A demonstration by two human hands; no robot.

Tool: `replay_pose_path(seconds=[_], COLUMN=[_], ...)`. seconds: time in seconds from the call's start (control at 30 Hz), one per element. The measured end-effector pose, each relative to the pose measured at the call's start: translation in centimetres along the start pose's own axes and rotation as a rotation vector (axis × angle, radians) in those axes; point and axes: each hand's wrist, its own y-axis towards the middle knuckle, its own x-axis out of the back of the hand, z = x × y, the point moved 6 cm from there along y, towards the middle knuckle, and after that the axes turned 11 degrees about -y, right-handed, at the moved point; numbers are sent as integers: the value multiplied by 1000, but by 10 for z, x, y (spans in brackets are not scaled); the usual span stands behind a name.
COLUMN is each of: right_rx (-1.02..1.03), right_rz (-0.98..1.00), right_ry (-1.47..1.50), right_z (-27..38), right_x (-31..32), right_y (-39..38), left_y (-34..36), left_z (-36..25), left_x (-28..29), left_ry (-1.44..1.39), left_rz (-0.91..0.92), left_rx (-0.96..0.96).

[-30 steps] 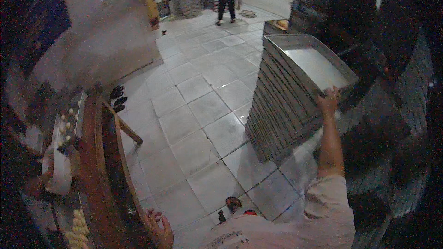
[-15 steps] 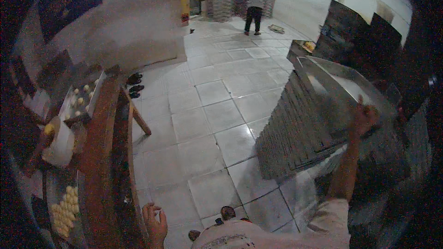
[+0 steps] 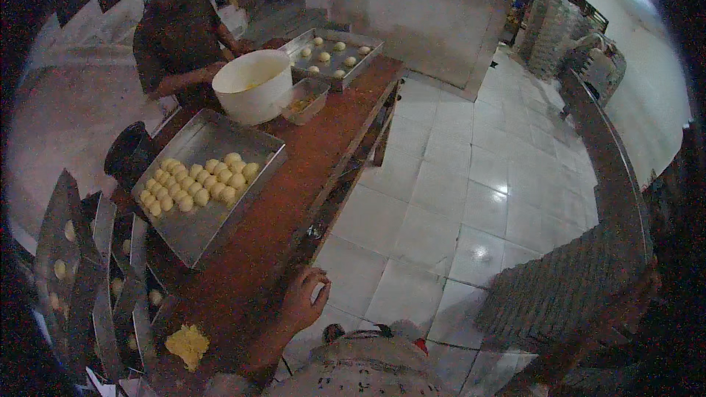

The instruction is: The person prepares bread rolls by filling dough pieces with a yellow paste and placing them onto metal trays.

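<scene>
My left hand point(image 3: 303, 300) hangs beside the front edge of the wooden table point(image 3: 243, 250), fingers loosely curled and nothing in it. At the far right, dim against the dark, my right hand point(image 3: 646, 285) grips the near end of a metal tray point(image 3: 614, 154), seen mostly edge-on. Below that tray rises a stack of grey trays point(image 3: 555, 290). On the table, another metal tray point(image 3: 254, 209) bears several round dough balls point(image 3: 195, 185) packed together at its left side.
Across the table a person point(image 3: 180, 51) stands by a white tub point(image 3: 254, 87) and a clear container point(image 3: 305, 101). A tray with spaced dough balls point(image 3: 323, 56) lies beyond. Leaning trays point(image 3: 103, 279) and yellow crumbs point(image 3: 188, 345) are at the near left. Tiled floor point(image 3: 412, 213) runs alongside.
My view has swung left toward the table, bringing the person, tub and dough trays into sight. The metal tray in my right hand now appears farther right and more edge-on.
</scene>
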Motion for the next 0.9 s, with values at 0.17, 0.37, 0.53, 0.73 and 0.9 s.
replay_pose_path(seconds=[0.17, 0.37, 0.53, 0.73, 0.9], right_rx=[135, -28, 219, 321, 387], right_rz=[-177, -192, -164, -362, -255], right_ry=[-73, 959, 1234, 1130, 1022], right_z=[110, 332, 499, 679, 756], right_x=[-29, -70, -138, -192, -239], right_y=[17, 43, 53, 49, 27], left_y=[-45, -46, -36, -81, -25], left_z=[29, 22, 31, 64, -12], left_x=[16, 41, 42, 32, 37], left_ry=[23, 38, -53, 121, 307], left_rz=[-153, -310, -577, -747, -732], left_rx=[111, 364, 694, 761, 885])
